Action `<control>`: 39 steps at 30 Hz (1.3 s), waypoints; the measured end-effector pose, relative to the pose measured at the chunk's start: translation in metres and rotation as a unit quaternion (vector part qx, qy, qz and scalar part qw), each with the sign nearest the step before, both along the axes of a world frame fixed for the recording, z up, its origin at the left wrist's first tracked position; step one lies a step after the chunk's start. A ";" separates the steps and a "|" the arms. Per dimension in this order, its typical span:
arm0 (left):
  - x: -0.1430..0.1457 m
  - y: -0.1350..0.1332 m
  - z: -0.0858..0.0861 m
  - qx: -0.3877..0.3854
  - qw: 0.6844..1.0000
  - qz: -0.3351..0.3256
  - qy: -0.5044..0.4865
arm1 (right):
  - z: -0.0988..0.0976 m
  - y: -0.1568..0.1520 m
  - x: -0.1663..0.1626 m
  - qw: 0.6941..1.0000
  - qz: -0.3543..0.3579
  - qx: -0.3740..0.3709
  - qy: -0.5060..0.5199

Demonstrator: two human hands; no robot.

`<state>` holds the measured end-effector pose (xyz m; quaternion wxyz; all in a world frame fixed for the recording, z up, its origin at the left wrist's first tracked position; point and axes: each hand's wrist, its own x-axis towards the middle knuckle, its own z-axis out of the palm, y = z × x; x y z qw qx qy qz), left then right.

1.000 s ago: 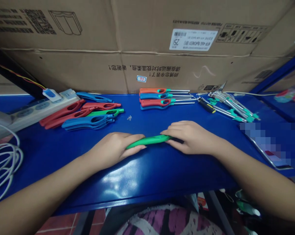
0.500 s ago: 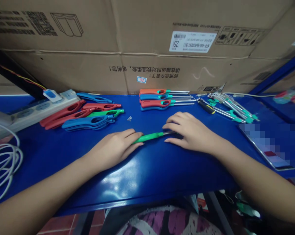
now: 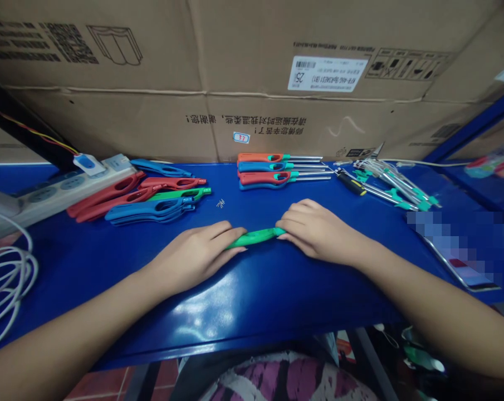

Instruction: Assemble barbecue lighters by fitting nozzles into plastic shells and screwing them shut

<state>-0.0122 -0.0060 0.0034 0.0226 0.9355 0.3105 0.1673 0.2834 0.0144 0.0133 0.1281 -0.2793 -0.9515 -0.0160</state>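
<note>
A green gas lighter handle (image 3: 257,238) is held low over the middle of the blue table, lying roughly level. My left hand (image 3: 199,250) is closed around its rear end. My right hand (image 3: 318,231) pinches its front end, where a bit of teal plastic (image 3: 279,231) shows at the fingertips. Whatever metal tube is there lies hidden behind the right fingers. Just beyond the left hand, several tiny metal pins or screws (image 3: 220,204) lie in a small heap. Lighters with metal tubes, such as an orange one (image 3: 260,157) and a red one (image 3: 260,177), are stacked behind.
Several red handle shells (image 3: 109,195) and blue handle shells (image 3: 145,210) lie left, beside a power strip (image 3: 47,189). At right are a black-and-yellow screwdriver (image 3: 352,182), metal tubes with teal parts (image 3: 402,184) and a phone (image 3: 464,262). A cardboard wall (image 3: 151,122) stands behind the table (image 3: 277,301).
My right hand has closed in from open fingers near the metal tube to a pinch on the lighter's front end. The left hand keeps its hold in nearly the same place.
</note>
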 end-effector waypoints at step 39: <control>0.013 -0.005 -0.001 -0.021 0.998 0.017 0.053 | -0.002 0.002 -0.002 0.991 -0.072 -0.103 -0.035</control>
